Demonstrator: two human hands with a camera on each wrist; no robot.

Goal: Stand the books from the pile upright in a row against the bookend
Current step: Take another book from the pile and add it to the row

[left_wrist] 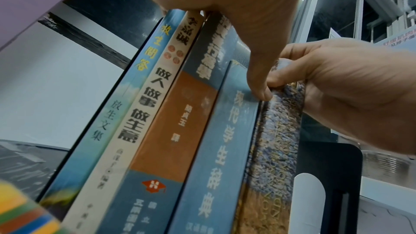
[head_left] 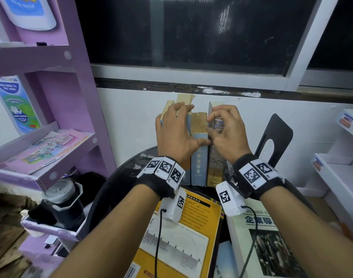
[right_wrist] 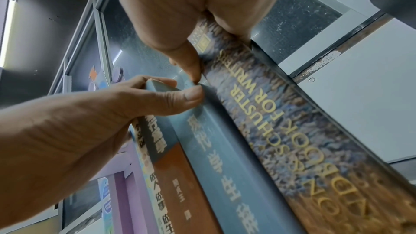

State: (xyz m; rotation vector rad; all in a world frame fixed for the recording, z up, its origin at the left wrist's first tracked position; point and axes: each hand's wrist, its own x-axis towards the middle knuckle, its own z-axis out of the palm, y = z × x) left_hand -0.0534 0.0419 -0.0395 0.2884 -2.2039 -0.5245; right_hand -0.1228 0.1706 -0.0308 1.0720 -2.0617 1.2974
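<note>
Yellow book point(head_left: 201, 217) flat nearest, left grip point(head_left: 175, 135) clasping standing books point(head_left: 199, 163), right grip point(head_left: 227, 135) pinching mottled book point(head_left: 216, 165), bookend point(head_left: 281, 129) near right.

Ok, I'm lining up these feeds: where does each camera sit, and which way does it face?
Head: on the head, facing forward and down at the upright books; both forearms, left hand and right hand show.
Left wrist: looks up along the left hand at the spines; its palm and thumb show, plus the right hand.
Right wrist: looks up along the right hand gripping the mottled book; left hand alongside.
Shared: both wrist views show that book and both hands.
</note>
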